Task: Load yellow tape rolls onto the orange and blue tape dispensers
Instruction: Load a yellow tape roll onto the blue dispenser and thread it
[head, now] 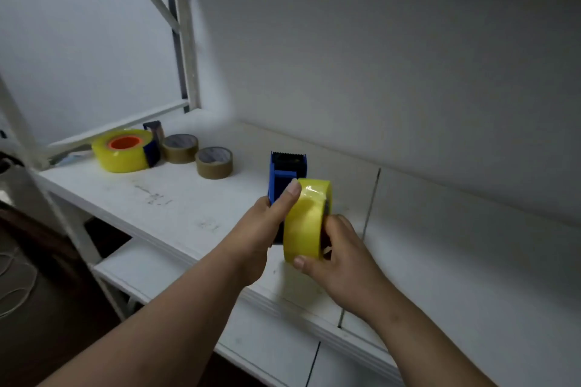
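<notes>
At the far left of the white shelf (188, 207) lay a yellow tape roll (121, 156) on an orange dispenser core (124, 142), then two brown tape rolls (180, 148) (214, 162). The left hand (261, 229) had its fingers closed around the blue tape dispenser (287, 171). Touching it, a second yellow roll (306, 218) stood on edge, gripped by the right hand (342, 254).
</notes>
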The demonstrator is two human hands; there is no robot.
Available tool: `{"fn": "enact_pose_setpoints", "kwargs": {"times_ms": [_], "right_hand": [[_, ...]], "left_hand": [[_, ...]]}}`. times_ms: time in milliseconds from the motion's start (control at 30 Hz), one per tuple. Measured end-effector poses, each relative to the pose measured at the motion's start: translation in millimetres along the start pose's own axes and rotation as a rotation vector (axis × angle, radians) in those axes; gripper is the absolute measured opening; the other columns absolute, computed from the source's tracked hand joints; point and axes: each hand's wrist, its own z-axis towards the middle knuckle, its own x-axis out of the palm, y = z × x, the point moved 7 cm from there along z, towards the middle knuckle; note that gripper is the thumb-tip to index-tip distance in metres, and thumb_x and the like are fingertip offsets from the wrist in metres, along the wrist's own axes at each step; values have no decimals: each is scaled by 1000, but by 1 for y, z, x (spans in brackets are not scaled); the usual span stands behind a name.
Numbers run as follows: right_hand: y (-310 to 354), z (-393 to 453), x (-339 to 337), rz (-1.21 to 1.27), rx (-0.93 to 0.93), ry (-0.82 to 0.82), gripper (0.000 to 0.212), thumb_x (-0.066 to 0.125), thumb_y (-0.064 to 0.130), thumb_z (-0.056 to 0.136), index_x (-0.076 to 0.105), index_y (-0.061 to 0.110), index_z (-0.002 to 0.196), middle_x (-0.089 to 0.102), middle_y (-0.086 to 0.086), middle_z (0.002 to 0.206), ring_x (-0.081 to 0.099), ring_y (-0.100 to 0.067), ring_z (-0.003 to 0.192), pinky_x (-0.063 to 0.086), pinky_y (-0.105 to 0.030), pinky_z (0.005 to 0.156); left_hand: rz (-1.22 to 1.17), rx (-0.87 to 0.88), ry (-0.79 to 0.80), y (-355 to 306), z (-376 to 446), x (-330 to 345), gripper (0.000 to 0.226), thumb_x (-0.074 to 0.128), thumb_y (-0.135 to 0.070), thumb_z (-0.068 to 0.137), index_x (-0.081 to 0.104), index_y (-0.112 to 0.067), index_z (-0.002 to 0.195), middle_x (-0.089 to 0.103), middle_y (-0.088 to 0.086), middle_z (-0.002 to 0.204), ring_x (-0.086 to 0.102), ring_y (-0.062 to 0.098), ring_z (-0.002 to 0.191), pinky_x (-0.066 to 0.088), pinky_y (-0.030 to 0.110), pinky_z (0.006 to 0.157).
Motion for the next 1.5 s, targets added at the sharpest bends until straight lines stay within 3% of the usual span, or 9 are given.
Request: {"fn": "enact_pose_setpoints", "kwargs": {"times_ms": [200, 367, 600, 767, 933, 1067, 1167, 1333, 1500], "right_hand": [[35, 39, 46, -47, -107, 66, 40, 70, 37, 80, 44, 30, 110, 46, 14, 110, 49, -3, 99, 48, -28, 85], [79, 63, 90, -228, -269, 62, 32, 68, 37, 80, 45, 24, 98, 45, 13, 103, 44, -8, 94, 43, -26, 77], [155, 99, 179, -233, -317, 33, 33, 67, 40, 78, 46, 25, 98, 48, 10, 103, 45, -11, 96, 44, -35, 82], [169, 116, 222, -51, -115, 58, 36, 70, 36, 78, 45, 26, 102, 54, 6, 103, 51, -11, 94, 48, -37, 81], [178, 143, 235, 114, -34, 98, 43, 73, 24, 79, 46, 40, 108, 60, 16, 106, 57, 0, 96, 51, -30, 85], [187, 165, 239, 70, -74, 58, 40, 73, 25, 78, 50, 29, 110, 60, 11, 102, 56, -1, 89, 50, -27, 79], [190, 184, 241, 45, -139, 22, 34, 73, 29, 78, 50, 25, 103, 59, 7, 97, 53, -4, 86, 48, -25, 74], [191, 209, 242, -114, -241, 17, 30, 69, 37, 78, 47, 25, 94, 53, 10, 92, 51, -12, 85, 48, -38, 72], [183, 219, 242, -128, -164, -53, 31, 70, 37, 78, 44, 26, 90, 51, 11, 89, 51, -14, 84, 47, -38, 72]], "left_hand": [[-205, -47, -232, 0, 1, -78, 62, 25, -68, 95, 66, -31, 123, 76, 3, 114, 72, 20, 107, 54, 37, 89], [-377, -137, -384, 4, -1, -154, 53, 30, -56, 101, 67, -25, 123, 75, 11, 115, 64, 36, 118, 41, 54, 110], [-406, -178, -388, -16, -4, -271, 37, 44, -34, 103, 66, -10, 121, 72, 18, 119, 66, 36, 113, 47, 49, 105], [-339, -263, -386, -14, -6, -328, 33, 49, -28, 100, 66, -7, 120, 73, 14, 101, 62, 30, 89, 41, 38, 83], [-321, -298, -382, -23, 6, -357, 20, 51, -22, 100, 66, -12, 107, 72, 9, 86, 62, 21, 63, 42, 28, 53], [-269, -231, -381, -31, 26, -368, 20, 49, -22, 100, 65, -13, 107, 70, 7, 86, 59, 21, 72, 41, 32, 67], [-153, -169, -371, -43, 44, -374, 27, 45, -26, 103, 63, -8, 113, 64, 7, 85, 53, 19, 70, 38, 32, 64], [-105, -114, -351, -57, 69, -378, 20, 50, -19, 101, 65, -16, 89, 56, 12, 74, 49, 28, 75, 41, 41, 70], [-165, -128, -267, -53, 86, -368, 28, 48, -36, 103, 70, -21, 95, 75, 4, 80, 67, 25, 88, 53, 44, 87]]}}
